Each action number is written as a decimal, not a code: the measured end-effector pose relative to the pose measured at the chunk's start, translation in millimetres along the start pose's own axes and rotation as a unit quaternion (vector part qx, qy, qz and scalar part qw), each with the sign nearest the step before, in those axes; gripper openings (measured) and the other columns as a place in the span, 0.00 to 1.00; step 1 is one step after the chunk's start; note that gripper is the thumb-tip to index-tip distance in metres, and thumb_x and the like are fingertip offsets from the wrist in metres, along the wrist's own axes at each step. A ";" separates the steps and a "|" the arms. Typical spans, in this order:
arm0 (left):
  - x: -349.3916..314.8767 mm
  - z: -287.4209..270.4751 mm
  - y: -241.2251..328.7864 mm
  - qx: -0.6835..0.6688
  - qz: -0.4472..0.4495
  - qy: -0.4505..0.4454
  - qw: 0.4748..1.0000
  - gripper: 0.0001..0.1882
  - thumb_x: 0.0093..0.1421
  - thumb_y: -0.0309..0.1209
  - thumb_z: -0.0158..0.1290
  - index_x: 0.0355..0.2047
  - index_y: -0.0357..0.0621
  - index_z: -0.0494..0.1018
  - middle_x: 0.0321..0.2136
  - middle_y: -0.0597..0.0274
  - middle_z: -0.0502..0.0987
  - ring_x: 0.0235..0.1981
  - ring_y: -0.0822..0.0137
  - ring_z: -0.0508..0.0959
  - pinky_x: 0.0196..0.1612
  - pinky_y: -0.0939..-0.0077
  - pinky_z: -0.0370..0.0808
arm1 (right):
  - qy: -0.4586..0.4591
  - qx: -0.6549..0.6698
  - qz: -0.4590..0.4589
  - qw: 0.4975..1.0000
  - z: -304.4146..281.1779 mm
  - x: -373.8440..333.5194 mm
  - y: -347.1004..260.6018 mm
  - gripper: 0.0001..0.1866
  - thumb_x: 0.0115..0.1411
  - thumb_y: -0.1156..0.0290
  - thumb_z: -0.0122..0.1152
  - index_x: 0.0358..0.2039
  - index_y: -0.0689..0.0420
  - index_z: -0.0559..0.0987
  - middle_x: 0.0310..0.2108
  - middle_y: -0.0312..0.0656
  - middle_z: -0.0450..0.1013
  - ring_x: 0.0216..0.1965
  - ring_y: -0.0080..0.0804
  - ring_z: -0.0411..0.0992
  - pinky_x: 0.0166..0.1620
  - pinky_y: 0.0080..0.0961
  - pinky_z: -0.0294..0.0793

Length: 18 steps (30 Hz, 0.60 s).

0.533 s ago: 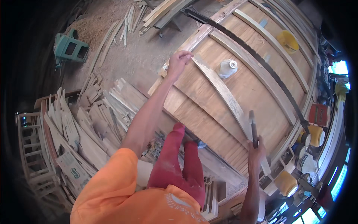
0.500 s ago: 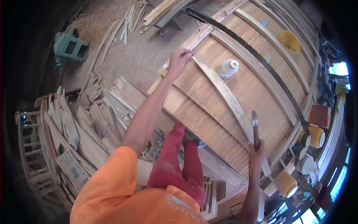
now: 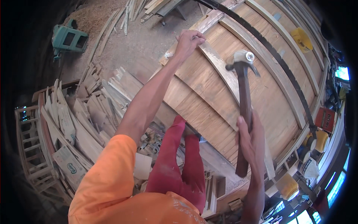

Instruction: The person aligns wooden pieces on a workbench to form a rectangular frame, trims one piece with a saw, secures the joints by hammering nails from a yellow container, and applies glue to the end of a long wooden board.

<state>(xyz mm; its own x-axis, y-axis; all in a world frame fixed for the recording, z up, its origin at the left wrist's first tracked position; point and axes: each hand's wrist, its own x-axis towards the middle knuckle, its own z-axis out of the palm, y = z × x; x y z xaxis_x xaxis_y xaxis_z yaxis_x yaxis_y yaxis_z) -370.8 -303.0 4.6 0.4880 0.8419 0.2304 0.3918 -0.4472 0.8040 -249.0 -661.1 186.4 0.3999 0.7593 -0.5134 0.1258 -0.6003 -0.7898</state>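
At the upper end of a pale wooden strip (image 3: 223, 72), your left hand (image 3: 190, 41) rests with its fingers curled in and bunched close together, the tips at or just beside the wood. You can't tell from this view whether they pinch anything small. Your left arm reaches up and across from the orange sleeve (image 3: 108, 164).

Your right hand (image 3: 254, 138) is closed around the dark handle of a hammer (image 3: 244, 89), thumb along the near side. You hold the hammer raised, its head pointing away from you and its butt end toward you. Seen from above, the tool crosses in front of the strip, and its head overlaps a white bottle (image 3: 241, 55) on the panel (image 3: 274, 104).

The strip slants over the brown wooden panel, from your left hand down past your right wrist. Farther out, other battens (image 3: 261, 63) run across the panel, with a long black toothed bar (image 3: 268, 42) among them and a yellow bowl (image 3: 302, 40) beyond. To your right stand a red box (image 3: 324, 119) and a yellow tub (image 3: 287, 186). To your left lie heaped wood offcuts (image 3: 71, 128), with a green machine (image 3: 70, 40) above them in view.
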 end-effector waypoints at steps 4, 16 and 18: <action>-1.6 2.7 1.4 0.023 0.019 0.002 1.000 0.07 0.59 0.35 0.67 0.36 0.51 0.88 0.37 0.66 0.84 0.54 0.61 0.71 0.64 0.59 0.54 | 0.070 -0.058 -0.063 0.994 28.7 46.5 -15.5 0.18 0.74 0.62 0.57 0.53 0.65 0.72 0.23 0.52 0.72 0.24 0.41 0.74 0.31 0.39 0.72; -1.6 4.7 -2.4 0.008 0.035 0.016 0.999 0.06 0.57 0.35 0.68 0.35 0.51 0.88 0.35 0.67 0.85 0.51 0.61 0.70 0.60 0.59 0.53 | 0.105 -0.070 -0.138 0.982 61.6 107.2 -29.2 0.14 0.72 0.66 0.57 0.44 0.67 0.72 0.26 0.64 0.73 0.29 0.65 0.75 0.34 0.50 0.72; -1.4 4.3 -2.4 0.005 0.039 0.017 0.999 0.06 0.57 0.35 0.69 0.35 0.51 0.88 0.35 0.67 0.85 0.52 0.61 0.70 0.60 0.59 0.53 | 0.101 -0.091 -0.139 0.981 64.2 111.6 -31.2 0.14 0.72 0.66 0.57 0.43 0.68 0.72 0.26 0.66 0.73 0.29 0.66 0.75 0.35 0.52 0.72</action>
<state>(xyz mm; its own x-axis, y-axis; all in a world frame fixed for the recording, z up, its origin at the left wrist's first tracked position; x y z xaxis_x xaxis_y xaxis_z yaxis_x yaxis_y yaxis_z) -369.1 -304.4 0.0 0.4902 0.8144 0.3106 0.3613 -0.5142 0.7779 -266.6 -541.5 132.2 0.4968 0.8455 -0.1956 0.4080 -0.4265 -0.8072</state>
